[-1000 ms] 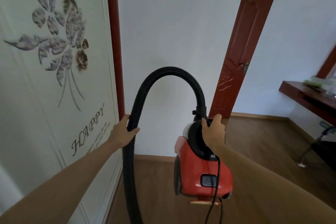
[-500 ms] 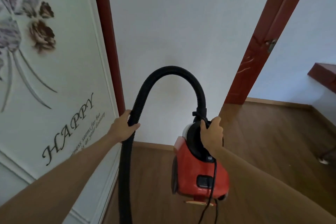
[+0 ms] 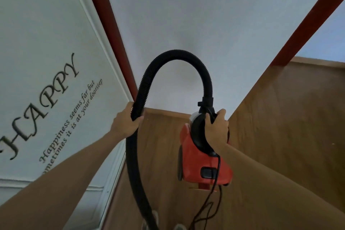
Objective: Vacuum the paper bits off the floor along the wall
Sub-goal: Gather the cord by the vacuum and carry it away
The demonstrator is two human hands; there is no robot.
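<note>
Vacuum (image 3: 197,164), one, in two hands: right hand (image 3: 216,130) grips its handle (image 3: 197,132), left hand (image 3: 125,123) grips its one hose (image 3: 175,58).

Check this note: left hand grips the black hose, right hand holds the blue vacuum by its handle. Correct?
No. The head view shows the vacuum is red, not blue. The rest stands: the left hand grips the black hose, and the right hand holds the vacuum by its handle.

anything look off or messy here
Only the black cord: it hangs loose from the red vacuum, which the right hand holds by its handle, and loops low over the wooden floor. Nothing looks spilled or damaged.
</note>
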